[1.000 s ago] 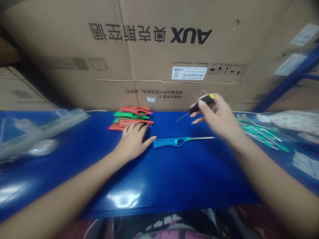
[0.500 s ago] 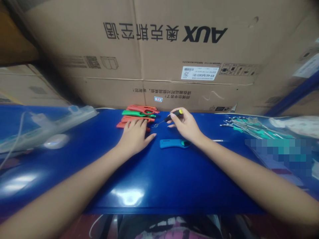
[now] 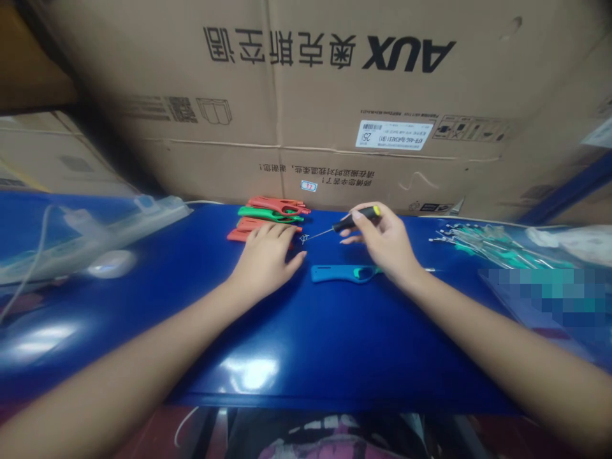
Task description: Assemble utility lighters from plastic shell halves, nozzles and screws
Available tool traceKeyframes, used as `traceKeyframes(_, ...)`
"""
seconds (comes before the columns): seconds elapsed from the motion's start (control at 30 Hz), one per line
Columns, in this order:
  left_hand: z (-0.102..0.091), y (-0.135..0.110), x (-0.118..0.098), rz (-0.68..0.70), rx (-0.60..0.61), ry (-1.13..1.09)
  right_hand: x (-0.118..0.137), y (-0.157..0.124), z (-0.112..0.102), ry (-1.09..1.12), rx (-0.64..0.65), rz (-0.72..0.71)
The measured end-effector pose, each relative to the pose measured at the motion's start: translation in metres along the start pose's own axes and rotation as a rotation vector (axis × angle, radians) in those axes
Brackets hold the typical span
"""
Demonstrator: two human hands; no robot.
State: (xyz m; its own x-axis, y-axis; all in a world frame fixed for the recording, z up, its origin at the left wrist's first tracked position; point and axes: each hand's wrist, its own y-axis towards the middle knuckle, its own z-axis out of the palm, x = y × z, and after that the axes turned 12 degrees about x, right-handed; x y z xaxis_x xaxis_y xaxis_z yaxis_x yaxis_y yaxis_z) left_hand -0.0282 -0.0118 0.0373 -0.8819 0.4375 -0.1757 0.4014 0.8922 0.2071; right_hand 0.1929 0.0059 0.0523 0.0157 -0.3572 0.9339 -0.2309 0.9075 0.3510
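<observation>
My right hand (image 3: 385,245) pinches a small black screwdriver (image 3: 356,219) with a yellow cap, its thin tip pointing left at a tiny metal piece (image 3: 303,238) on the blue table (image 3: 296,331). My left hand (image 3: 268,258) lies flat with fingers spread, its fingertips on the lowest of a stack of red and green lighter shells (image 3: 270,215). A blue long-neck lighter (image 3: 344,273) lies on the table just below my right hand, partly covered by the wrist.
A big AUX cardboard box (image 3: 335,95) stands along the table's back edge. A white power strip (image 3: 119,220) and cable lie at the left. Several green-handled lighter parts with metal rods (image 3: 492,248) lie at the right, beside a blurred patch.
My right hand dropped from above the table at the right and brought the screwdriver tip down beside my left fingers. My left hand has stayed on the shells.
</observation>
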Motion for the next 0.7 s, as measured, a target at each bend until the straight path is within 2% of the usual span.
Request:
traceKeyframes(0.13,0.006,-0.001,-0.009,0.068,-0.012,-0.46,0.013,-0.019,-0.012,0.141,-0.123,0.039)
traceKeyframes(0.2,0.006,-0.003,-0.017,0.025,0.026,-0.703,0.015,-0.027,-0.016,0.205,-0.168,0.037)
traceKeyframes(0.27,0.005,-0.006,-0.025,-0.021,0.059,-0.836,0.015,-0.033,-0.019,0.238,-0.202,0.029)
traceKeyframes(0.53,-0.003,-0.014,-0.037,-0.039,0.085,-0.888,0.006,-0.039,-0.023,0.265,-0.183,0.12)
traceKeyframes(0.7,-0.004,-0.019,-0.04,0.034,0.024,-0.844,0.007,-0.039,-0.026,0.275,-0.192,0.121)
